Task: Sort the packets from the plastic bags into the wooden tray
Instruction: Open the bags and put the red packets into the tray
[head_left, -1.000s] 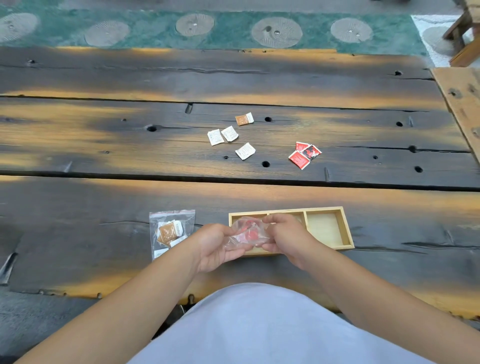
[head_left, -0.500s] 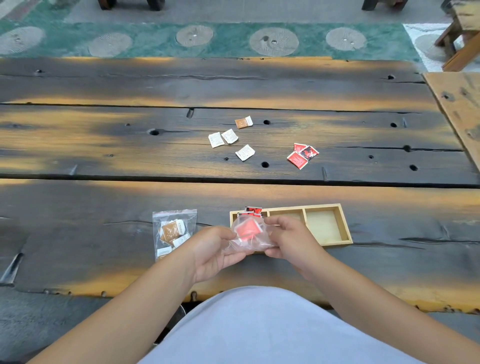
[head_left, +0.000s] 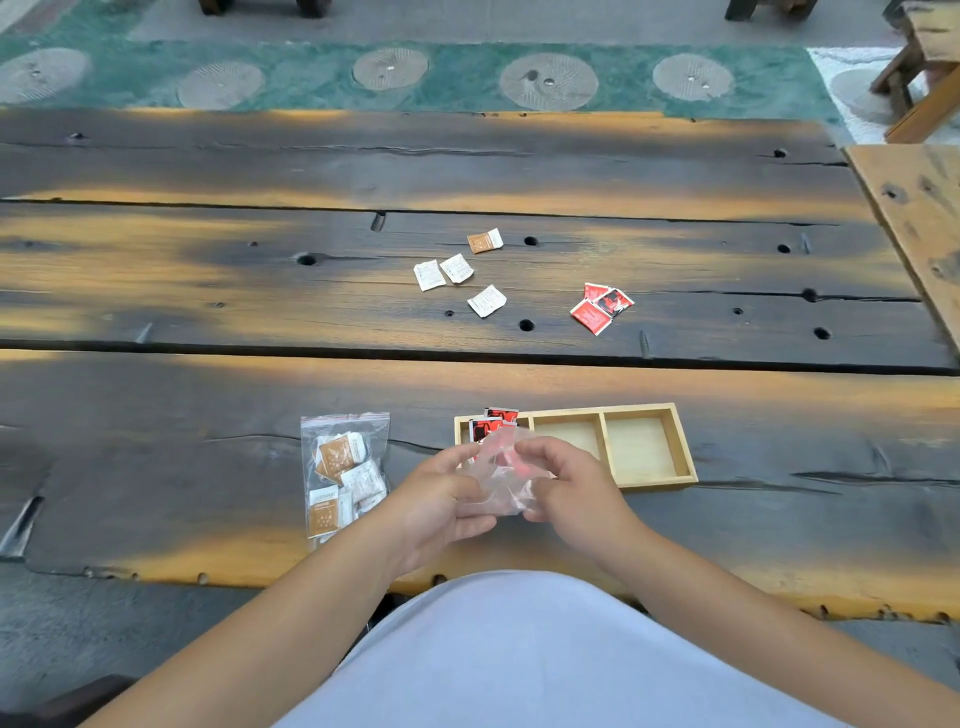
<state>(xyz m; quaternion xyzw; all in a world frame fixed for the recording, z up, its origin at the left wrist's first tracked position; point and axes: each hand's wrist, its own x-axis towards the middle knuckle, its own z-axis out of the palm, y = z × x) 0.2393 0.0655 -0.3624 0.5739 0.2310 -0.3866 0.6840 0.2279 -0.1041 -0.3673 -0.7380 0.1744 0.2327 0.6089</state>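
My left hand (head_left: 441, 504) and my right hand (head_left: 574, 488) both grip a crumpled clear plastic bag (head_left: 498, 480) with something red still inside, held just in front of the wooden tray (head_left: 649, 480). The tray has three compartments; red-and-black packets (head_left: 491, 422) stick up in its left one, the other two hold nothing. A second clear zip bag (head_left: 343, 470) with brown and white packets lies flat on the table, left of my hands.
Farther out on the dark plank table (head_left: 208, 291) lie three white packets (head_left: 457, 270), one brown packet (head_left: 484, 241) and a small cluster of red packets (head_left: 600, 309). A lighter wooden board (head_left: 919, 218) sits at the right edge.
Red-and-black packets have appeared in the tray's left compartment. The bag in my hands has gone from bulging with red packets to crumpled and nearly flat.
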